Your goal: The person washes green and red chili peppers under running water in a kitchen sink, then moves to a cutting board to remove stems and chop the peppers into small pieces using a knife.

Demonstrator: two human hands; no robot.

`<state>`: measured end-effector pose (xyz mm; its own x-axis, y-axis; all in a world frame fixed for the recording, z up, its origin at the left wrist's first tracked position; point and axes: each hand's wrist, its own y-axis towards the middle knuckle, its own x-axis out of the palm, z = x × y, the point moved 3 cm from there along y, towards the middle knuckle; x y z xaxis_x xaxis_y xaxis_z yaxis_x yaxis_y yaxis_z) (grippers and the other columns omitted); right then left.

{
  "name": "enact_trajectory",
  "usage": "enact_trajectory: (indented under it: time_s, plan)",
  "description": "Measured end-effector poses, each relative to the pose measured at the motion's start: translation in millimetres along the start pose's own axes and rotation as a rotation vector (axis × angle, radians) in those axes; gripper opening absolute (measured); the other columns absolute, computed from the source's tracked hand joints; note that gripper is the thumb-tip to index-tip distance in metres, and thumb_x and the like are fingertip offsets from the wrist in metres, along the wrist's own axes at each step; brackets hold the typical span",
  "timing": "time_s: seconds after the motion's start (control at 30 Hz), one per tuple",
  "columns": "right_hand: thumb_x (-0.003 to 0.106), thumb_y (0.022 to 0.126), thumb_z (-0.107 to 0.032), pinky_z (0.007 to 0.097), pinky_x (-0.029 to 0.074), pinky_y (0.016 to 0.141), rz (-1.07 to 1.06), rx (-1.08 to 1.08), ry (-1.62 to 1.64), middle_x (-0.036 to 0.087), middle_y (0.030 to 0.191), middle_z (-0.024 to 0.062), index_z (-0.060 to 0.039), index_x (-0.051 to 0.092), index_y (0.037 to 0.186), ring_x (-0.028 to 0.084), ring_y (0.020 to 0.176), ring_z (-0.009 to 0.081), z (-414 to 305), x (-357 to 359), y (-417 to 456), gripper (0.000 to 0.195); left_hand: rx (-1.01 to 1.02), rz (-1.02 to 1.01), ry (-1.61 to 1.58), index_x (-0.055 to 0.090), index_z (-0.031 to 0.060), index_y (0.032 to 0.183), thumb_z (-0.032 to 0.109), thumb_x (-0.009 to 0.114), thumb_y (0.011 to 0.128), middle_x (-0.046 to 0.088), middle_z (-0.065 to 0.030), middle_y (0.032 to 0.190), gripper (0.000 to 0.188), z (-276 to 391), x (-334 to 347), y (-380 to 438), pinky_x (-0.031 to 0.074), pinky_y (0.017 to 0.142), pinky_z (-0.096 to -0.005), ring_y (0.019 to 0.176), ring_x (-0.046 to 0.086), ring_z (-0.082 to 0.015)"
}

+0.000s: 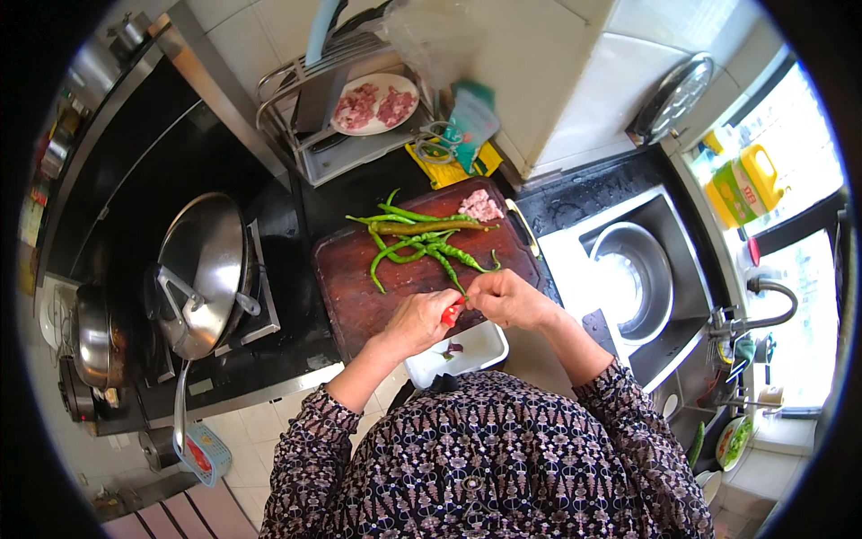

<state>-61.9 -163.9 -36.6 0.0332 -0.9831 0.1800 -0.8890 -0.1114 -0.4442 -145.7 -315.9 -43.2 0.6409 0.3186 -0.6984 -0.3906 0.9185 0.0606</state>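
My left hand [419, 322] is closed around a small red item [450, 314], perhaps a red pepper, over the near edge of a dark wooden cutting board [350, 296]. Touching it from the right, my right hand [505, 298] pinches at the green tip beside the red piece. Long green chili peppers [411, 249] lie in a loose pile on the board, one of them brownish. Chopped raw meat [480, 205] sits at the board's far right corner. Below my hands is a white plastic container [495, 345] with a small dark scrap in it.
A lidded wok [205, 249] stands on the stove at left. Behind the board, a metal rack [276, 101] holds a plate of raw meat [374, 104]; scissors [438, 143] lie beside it on a yellow packet. At right, the sink holds a steel basin [663, 276] near the faucet [774, 286].
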Motion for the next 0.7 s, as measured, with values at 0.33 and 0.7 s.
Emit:
enact_trajectory:
  time_s: [0.33, 0.7]
  plan:
    - [0.050, 0.093, -0.011, 0.0195, 0.023, 0.037, 0.042, -0.123, 0.655, 0.042, 0.056, -0.0035, -0.0039, 0.059, 0.101, 0.032, 0.042, 0.0045, 22, -36, -24, 0.014, -0.323, -0.152, -0.876, 0.059, 0.0025, 0.095, 0.024, 0.053, 0.096, 0.063, -0.0027, 0.076, 0.022, 13, 31, 19, 0.048, 0.055, -0.0249, 0.067, 0.059, -0.0111]
    - [0.062, 0.081, -0.024, 0.0373, 0.052, 0.061, 0.892, -0.080, -0.513, 0.066, 0.077, 0.0176, 0.0028, 0.063, 0.087, 0.064, 0.066, 0.0314, 36, -199, 34, 0.027, -0.727, 0.034, -1.075, 0.057, 0.0086, 0.095, 0.020, 0.064, 0.089, 0.057, 0.0003, 0.073, 0.015, -20, 39, -1, 0.050, 0.050, -0.0227, 0.059, 0.057, -0.0085]
